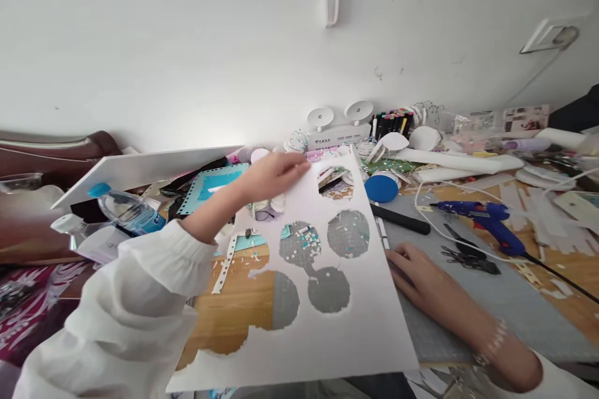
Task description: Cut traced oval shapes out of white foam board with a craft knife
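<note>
Stretching lengthwise forward, the white sheet (327, 343) lies under the left hand (271, 178), its right edge beside the right hand (423, 277); I cannot tell whether either grip is clamped.

Craft work area, apparently in a room against a plain white wall. Evidence: wooden bench (224, 318) carrying a grey cutting mat (468, 318), blue glue gun (498, 221), rack of coloured markers (392, 124), cut white sheet (346, 349) and scattered scraps. Wall bears a socket (552, 35) with plug fitted. Home or studio: cannot be determined.
</note>
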A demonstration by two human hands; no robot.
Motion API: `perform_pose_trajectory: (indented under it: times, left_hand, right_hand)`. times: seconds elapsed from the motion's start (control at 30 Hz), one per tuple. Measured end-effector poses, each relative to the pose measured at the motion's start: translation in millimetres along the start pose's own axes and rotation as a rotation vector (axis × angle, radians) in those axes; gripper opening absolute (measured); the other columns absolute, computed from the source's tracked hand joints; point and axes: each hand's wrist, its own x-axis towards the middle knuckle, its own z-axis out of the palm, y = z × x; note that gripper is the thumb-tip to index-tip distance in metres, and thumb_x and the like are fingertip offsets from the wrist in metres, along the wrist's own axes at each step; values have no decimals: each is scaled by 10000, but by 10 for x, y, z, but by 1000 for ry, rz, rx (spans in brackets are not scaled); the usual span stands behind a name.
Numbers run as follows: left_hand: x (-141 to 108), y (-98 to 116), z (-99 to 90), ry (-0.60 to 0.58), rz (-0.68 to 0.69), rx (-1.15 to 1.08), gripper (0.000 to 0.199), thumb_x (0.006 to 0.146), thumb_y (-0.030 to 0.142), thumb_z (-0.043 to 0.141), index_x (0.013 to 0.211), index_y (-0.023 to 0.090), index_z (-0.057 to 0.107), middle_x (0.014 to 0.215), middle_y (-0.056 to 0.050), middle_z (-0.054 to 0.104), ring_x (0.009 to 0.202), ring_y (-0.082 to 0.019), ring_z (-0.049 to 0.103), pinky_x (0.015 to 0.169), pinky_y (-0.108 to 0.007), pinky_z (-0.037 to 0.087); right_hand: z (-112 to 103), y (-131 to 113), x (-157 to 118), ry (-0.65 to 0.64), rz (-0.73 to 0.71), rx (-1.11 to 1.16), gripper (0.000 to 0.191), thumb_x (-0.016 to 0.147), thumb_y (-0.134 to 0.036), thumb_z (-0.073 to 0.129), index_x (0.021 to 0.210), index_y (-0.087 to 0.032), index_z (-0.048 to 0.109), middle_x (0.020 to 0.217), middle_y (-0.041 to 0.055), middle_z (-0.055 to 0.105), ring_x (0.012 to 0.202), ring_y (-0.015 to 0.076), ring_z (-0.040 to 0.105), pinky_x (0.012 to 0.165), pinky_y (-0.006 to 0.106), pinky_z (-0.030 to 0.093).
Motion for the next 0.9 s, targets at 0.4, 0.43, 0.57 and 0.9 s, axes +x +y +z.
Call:
perform_pose_trajectory:
  times: [0.4, 0.43, 0.57, 0.9]
  left_hand:
    - [198, -339, 1201, -205, -136, 101, 336, 1020, 347, 332, 998, 165, 613, 908, -62, 685, 786, -194, 643, 723, -345, 495]
    - [235, -358, 1240, -189, -130, 100, 324, 1023, 329, 334, 1027, 157, 608, 948, -70, 686, 835, -196, 649, 768, -360, 503]
    - [363, -371, 1315, -112, -96, 100, 297, 1018, 273, 339, 1172, 145, 558, 1158, -140, 648, 1102, -249, 602, 952, -421, 467]
    - [-890, 524, 876, -291, 212, 235, 512, 913, 456, 566, 1305, 131, 517, 1366, -180, 584, 1235, -328, 565, 988, -443, 490]
  right_hand:
    - [37, 381, -20, 2, 25, -163, 357, 958, -167, 371, 1237, -174, 594, 1031, 114, 603, 871, 225, 661, 786, 367, 555]
    - [34, 369, -17, 4, 25, -179, 363, 955, -158, 372, 1243, -173, 591, 1026, 114, 605, 869, 225, 663, 777, 363, 555]
    - [22, 341, -21, -4, 22, -191, 386, 957, -158, 365, 1284, -154, 570, 1013, 115, 607, 885, 238, 663, 796, 384, 552]
    - [3, 479, 154, 21, 55, -263, 338, 989, -331, 353, 1154, -181, 606, 974, 101, 630, 870, 260, 658, 766, 387, 518]
